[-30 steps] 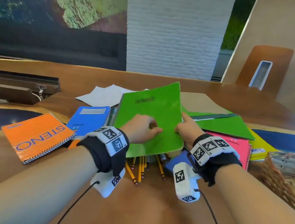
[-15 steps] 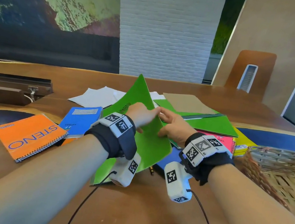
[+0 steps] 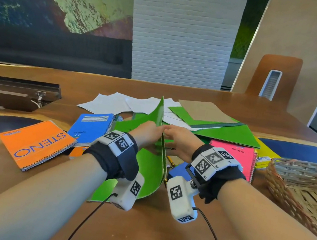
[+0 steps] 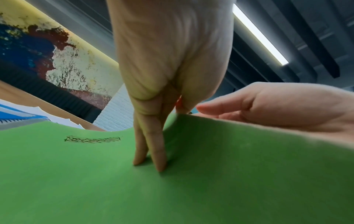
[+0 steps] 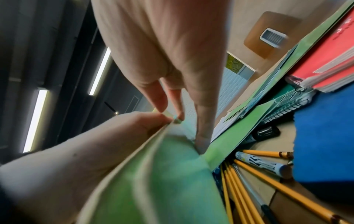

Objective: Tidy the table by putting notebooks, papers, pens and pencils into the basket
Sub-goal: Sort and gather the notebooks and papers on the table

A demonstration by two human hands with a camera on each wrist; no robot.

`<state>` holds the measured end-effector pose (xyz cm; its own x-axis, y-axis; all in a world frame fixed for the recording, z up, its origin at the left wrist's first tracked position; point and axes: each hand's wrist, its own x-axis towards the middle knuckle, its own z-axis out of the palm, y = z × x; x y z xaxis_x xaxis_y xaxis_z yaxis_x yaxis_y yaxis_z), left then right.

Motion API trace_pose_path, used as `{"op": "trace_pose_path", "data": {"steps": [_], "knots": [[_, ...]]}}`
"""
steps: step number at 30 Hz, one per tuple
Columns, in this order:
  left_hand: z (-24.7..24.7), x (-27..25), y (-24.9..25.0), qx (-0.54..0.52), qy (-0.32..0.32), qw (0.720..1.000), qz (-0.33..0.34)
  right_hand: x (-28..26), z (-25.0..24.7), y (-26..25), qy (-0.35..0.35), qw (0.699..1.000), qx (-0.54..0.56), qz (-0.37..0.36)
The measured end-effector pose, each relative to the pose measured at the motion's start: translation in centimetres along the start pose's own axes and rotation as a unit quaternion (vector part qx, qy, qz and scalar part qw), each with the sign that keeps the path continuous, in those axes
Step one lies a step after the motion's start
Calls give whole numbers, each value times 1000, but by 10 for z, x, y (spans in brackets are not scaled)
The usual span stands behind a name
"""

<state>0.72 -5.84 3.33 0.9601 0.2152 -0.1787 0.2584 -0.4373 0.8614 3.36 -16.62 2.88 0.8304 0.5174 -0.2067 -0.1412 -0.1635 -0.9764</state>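
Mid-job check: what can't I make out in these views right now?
- Basket inside: cut off by the head view's right edge.
- Pencils: mostly hidden in the head view behind the raised green notebook.
- Right hand grip: fingertips blurred in the right wrist view.
- Left hand thumb: behind the notebook.

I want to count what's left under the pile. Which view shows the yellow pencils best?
The right wrist view: the yellow pencils lie fanned out beside pens, below the green notebook. The head view shows only a sliver between the wrists. The left wrist view shows none.

Left hand [image 3: 146,133] and right hand [image 3: 180,142] pinching
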Motion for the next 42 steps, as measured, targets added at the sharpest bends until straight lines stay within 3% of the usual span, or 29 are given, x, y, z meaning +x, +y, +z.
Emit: {"op": "trace_pose_path", "data": {"steps": [3, 6, 9, 12, 17, 20, 26, 30, 35, 39, 42], "knots": [[-5, 5, -9, 74, 1, 997, 24, 6, -3, 8, 31, 997, -58, 26], [-15, -3, -6, 166, 61, 982, 72, 7, -10, 16, 77, 983, -161, 52], [-40, -8, 6, 188, 120, 967, 120, 3, -24, 11, 163, 962, -219, 26], [-77, -16, 31, 147, 184, 958, 164, 0, -45, -7, 245, 950, -191, -18], [-125, -27, 49, 138, 268, 935, 189, -18, -76, -35, 387, 907, -129, -105], [-127, -27, 39, 93, 305, 930, 184, -26, -84, -38, 417, 897, -81, -127], [-93, -22, 29, -2, 244, 947, 211, -30, -75, -37, 411, 891, -58, -186], [-63, -28, 53, -41, 197, 954, 224, -29, -67, -44, 398, 884, -62, -238], [-28, -36, 94, -44, 213, 930, 298, -40, -72, -54, 388, 873, -88, -281], [-34, -32, 111, -124, 200, 917, 322, -67, -101, -63, 462, 839, -111, -266], [-56, -13, 107, -147, 246, 892, 349, -85, -140, -62, 541, 809, -78, -216]]}}
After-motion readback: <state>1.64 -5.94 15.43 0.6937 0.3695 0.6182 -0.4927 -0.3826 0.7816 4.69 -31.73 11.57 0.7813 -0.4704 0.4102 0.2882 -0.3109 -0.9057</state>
